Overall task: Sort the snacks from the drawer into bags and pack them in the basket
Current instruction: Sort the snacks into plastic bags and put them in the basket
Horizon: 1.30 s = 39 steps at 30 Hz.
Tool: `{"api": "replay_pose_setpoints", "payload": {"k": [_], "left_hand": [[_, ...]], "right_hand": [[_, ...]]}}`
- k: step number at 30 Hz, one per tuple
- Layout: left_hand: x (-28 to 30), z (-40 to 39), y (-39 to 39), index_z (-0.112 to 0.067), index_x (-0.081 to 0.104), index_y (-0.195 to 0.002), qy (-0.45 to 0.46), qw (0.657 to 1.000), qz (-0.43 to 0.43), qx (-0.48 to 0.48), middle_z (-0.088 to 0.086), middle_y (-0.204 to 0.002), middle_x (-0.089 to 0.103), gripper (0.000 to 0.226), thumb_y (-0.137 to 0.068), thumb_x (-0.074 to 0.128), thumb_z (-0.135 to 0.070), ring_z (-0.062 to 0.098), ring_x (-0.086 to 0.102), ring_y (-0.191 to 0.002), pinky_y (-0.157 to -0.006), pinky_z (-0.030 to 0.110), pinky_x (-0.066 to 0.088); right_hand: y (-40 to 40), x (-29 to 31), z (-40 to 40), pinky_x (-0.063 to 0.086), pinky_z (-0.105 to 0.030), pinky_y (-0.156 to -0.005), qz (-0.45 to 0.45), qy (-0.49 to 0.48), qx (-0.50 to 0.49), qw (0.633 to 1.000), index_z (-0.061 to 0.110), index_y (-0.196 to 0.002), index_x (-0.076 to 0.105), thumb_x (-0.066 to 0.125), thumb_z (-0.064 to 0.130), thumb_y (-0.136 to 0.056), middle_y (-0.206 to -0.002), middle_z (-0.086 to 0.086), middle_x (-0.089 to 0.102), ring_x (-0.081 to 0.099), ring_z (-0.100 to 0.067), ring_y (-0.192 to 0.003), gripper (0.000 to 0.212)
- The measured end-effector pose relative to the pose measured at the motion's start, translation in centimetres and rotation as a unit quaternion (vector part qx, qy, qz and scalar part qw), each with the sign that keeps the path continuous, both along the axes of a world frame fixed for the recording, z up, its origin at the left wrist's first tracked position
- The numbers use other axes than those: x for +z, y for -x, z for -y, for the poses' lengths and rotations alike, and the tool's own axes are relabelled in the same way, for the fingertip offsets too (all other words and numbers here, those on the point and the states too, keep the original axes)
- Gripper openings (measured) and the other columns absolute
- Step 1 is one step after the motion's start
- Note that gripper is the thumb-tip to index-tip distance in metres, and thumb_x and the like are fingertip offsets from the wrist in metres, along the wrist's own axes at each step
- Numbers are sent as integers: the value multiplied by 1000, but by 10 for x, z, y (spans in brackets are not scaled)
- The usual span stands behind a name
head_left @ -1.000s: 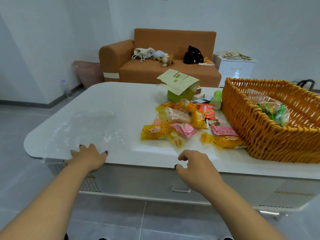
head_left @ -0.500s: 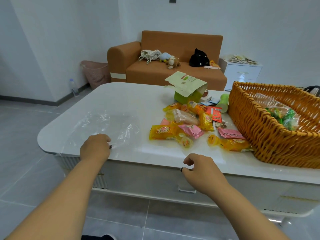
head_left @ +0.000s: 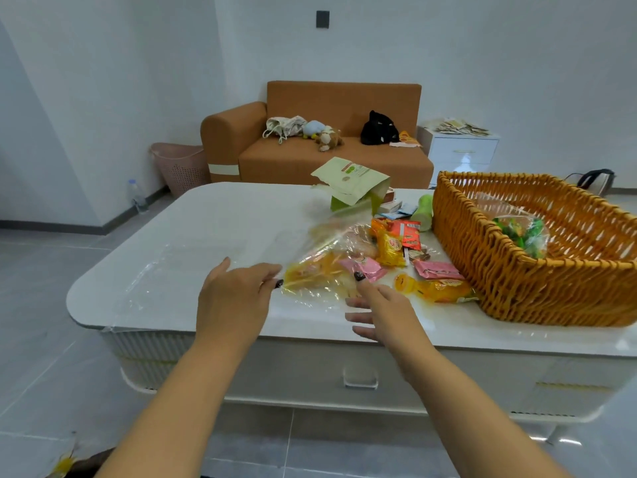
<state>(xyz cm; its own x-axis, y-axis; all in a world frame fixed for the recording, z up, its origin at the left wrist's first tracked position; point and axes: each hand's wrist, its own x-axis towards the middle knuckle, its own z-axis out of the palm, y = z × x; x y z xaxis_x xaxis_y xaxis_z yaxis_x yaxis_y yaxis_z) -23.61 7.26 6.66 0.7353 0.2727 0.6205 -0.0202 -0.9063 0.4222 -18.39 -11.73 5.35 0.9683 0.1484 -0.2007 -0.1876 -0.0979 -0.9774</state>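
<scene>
Both hands are over the front of the white worktop [head_left: 213, 215] here. The left hand [head_left: 234, 298] is pinching the edge of a clear plastic bag [head_left: 324, 250] between thumb and fingertips, and the bag is lifted and stretched across the near part of the snack pile [head_left: 389, 250], so the yellow and pink packets show through it. The right hand [head_left: 382, 305] has its fingers spread loosely, index pointing at the bag's lower edge near a pink packet [head_left: 365, 269]; can't tell if it actually touches the plastic. A yellow jelly packet [head_left: 434, 289] lies just beside the wicker basket [head_left: 537, 281], which sits on the right of the worktop and already holds a clear bag of green snacks [head_left: 520, 229]. Behind the pile there's a green carton [head_left: 351, 188] with its flap up.
</scene>
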Motion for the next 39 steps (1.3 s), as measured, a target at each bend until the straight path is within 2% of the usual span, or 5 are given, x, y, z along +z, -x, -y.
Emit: {"api": "replay_pose_setpoints", "payload": {"k": [8, 12, 20, 29, 39], "left_hand": [[-13, 21, 21, -35, 75, -104, 154, 972, -126, -127, -25, -96, 72, 24, -82, 77, -25, 1, 66, -102, -96, 30, 51], [-8, 41, 19, -42, 65, -114, 230, 935, -181, -199, -29, -110, 64, 34, -82, 74, -38, -14, 59, -102, -90, 10, 48], [-4, 40, -1, -36, 45, -143, 597, 697, -234, -321, -9, -137, 57, 103, -54, 72, -79, 21, 62, -120, -88, 49, 56], [7, 29, -24, -19, 65, -118, 515, 799, -225, -214, 2, -108, 75, 26, -102, 45, -15, 20, 72, -100, -99, 49, 50], [7, 17, -13, -16, 71, -107, 395, 825, -319, -248, 0, -98, 77, 18, -97, 56, -12, 11, 71, -99, -97, 35, 50]], "right_hand": [[1, 11, 26, 60, -38, -73, 11, -145, -73, 987, 13, -118, 57, 64, -4, -84, -102, -10, 69, 70, -28, -91, 38], [12, 13, 26, 61, -38, -67, 167, 8, -44, 985, 23, -115, 62, 57, -3, -88, -95, -1, 70, 72, -15, -75, 38], [36, -15, 5, 42, -6, -83, 288, 180, 190, 921, 47, -107, 61, 61, 10, -87, -114, 22, 52, 54, 8, -94, 42], [23, -7, 18, 48, -25, -95, 191, 175, 338, 905, 40, -125, 56, 75, 40, -79, -125, 24, 52, 54, 4, -110, 50], [-4, 1, 33, 35, -6, -92, 401, 258, 76, 876, 25, -125, 56, 68, 20, -85, -119, 16, 54, 46, 4, -111, 41]]}}
